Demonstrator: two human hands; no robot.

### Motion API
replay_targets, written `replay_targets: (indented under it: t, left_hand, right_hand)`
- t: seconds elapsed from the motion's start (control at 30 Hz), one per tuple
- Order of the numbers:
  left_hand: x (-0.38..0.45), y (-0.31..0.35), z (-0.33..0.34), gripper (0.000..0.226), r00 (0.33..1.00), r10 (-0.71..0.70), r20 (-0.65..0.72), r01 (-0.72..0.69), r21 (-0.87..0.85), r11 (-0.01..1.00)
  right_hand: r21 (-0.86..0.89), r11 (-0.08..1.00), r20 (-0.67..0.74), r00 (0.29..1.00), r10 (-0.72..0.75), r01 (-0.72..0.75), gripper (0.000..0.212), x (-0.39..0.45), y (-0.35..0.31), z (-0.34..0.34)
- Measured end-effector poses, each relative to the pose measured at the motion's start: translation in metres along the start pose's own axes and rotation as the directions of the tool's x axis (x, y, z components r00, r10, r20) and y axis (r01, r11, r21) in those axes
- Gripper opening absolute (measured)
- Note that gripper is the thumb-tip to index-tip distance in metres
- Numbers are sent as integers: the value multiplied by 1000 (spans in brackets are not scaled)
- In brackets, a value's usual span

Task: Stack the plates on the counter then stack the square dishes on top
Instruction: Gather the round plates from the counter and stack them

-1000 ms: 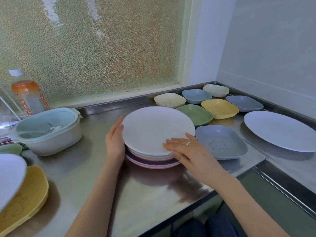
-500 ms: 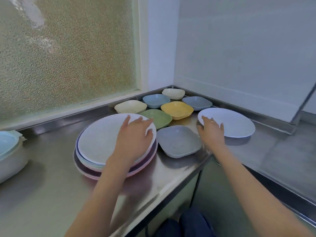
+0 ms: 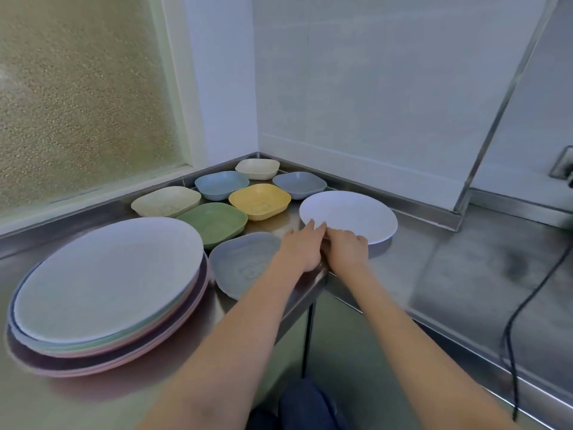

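- Since half a second ago, left hand (image 3: 302,248) has left the plate stack and crossed to the right, joining right hand (image 3: 347,245) at the near-left rim of the lone white plate (image 3: 350,215).
- Near left: plate stack (image 3: 105,293) on the steel counter (image 3: 434,265), white plate uppermost, with green, pink and dark purple rims showing beneath; no hand touches it.
- Near centre: grey-blue square dish (image 3: 242,262), empty, just right of the stack; the left forearm passes over its right edge.
- Centre right: both hands side by side, fingers curled on the white plate's edge, with the left fingertips lying on its rim. Whether either hand has closed a grip cannot be told.
- Middle: green dish (image 3: 217,221) and yellow dish (image 3: 260,201), both empty, close together.
- Far: cream dish (image 3: 166,201), light blue dish (image 3: 221,185), grey dish (image 3: 299,185) and an off-white dish (image 3: 257,169) in the corner, all empty and unstacked.
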State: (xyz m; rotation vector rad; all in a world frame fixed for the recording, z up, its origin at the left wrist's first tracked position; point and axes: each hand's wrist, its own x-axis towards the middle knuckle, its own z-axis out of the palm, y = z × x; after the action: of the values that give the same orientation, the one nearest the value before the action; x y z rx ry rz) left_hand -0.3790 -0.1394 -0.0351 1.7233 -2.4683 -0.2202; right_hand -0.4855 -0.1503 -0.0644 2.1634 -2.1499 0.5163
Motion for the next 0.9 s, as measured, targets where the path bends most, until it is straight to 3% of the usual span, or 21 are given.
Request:
replay_targets:
  t: [0.1, 0.2, 0.4, 0.5, 0.67, 0.8, 0.9]
  left_hand:
    - [5, 2, 4, 61, 998, -7, -55, 3, -67, 998]
    - [8, 1, 3, 50, 990, -33, -139, -1, -241, 971]
    - [-12, -21, -39, 42, 901, -287, -325, -16, -685, 728]
    - [-45, -58, -78, 44, 804, -479, -353, 9, -798, 603]
    - [-155, -126, -109, 58, 560, -740, -372, 205, -804, 559]
    - [-239, -152, -103, 50, 421, -812, -405, 331, -765, 553]
    - [-269, -169, -82, 59, 393, -844, -365, 394, -762, 513]
  right_hand:
    - [-12, 999, -84, 995, -45, 44, 35, 0, 6, 2]
    - [72, 996, -226, 973, -42, 60, 46, -3, 14, -1]
    - [279, 911, -527, 842, -119, 304, 53, -12, -4, -17]
    - [354, 772, -609, 757, -237, 527, 50, -28, -46, -28]
    - [407, 458, -699, 592, -400, 790, 37, -70, -131, -35]
    - [526, 304, -585, 598, -549, 794, 41, -98, -186, -22]
    - [554, 269, -501, 573, -649, 788, 44, -113, -207, -11]
